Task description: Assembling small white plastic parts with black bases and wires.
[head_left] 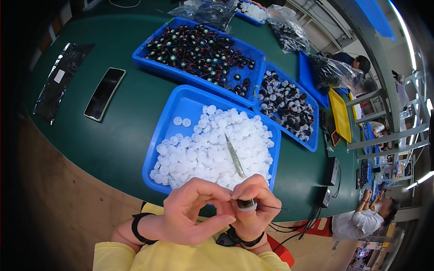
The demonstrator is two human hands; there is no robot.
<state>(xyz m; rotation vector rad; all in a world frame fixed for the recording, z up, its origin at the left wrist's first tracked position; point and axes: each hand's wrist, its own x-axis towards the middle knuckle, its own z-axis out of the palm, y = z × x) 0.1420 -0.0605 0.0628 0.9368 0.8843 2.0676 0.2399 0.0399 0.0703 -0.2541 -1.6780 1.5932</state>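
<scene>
Close to my body, both hands meet at the near edge of a blue tray [151, 156] heaped with white translucent plastic caps [212, 149]. My right hand [260, 205] is closed round a small black cylindrical part [246, 204] with a whitish rim at its lower end; a thin dark wire sticks out to the right. Beside it, my left hand [187, 210] has its fingers curled, tips against the right thumb; anything pinched there is too small to make out. A pair of greenish tweezers [234, 156] lies on top of the caps, pointed end away from me.
Behind stands a larger blue bin [138, 53] of black round parts with red and blue wires. Right of it, another blue tray [302, 141] holds black-and-white pieces. A phone [105, 94] and a black plastic bag [58, 81] lie left. A person [361, 221] sits at right.
</scene>
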